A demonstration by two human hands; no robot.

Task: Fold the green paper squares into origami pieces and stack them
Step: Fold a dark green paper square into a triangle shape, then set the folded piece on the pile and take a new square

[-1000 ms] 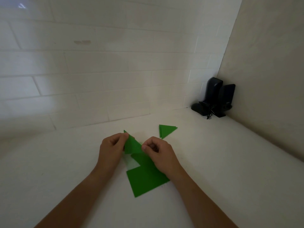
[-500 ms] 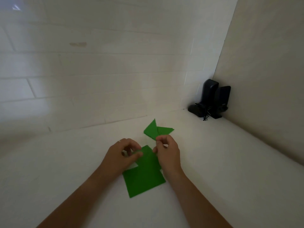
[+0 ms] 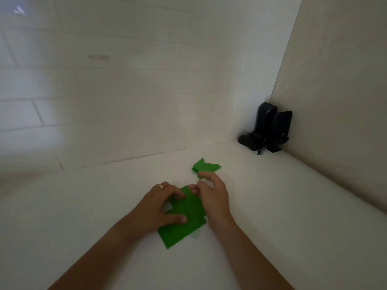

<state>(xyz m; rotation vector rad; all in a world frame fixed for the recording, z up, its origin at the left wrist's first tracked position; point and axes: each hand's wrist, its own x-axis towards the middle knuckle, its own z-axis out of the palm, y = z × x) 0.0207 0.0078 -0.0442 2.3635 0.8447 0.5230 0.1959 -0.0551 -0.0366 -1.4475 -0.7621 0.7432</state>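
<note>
Flat green paper squares (image 3: 184,225): loose pile on the white counter (image 3: 83,216), nearest corner pointing toward the viewer, long axis running near-left to far-right.
Left hand (image 3: 159,206): ring on one finger, fingers and thumb pressed onto the top sheet.
Right hand (image 3: 213,195): fingers loosely curled above the pile's far corner; whether it pinches paper cannot be told.
Folded green pieces (image 3: 206,166): small stack just beyond the right hand, points fanning away.
Black speakers (image 3: 270,128): upright in the far corner; no writing legible.
</note>
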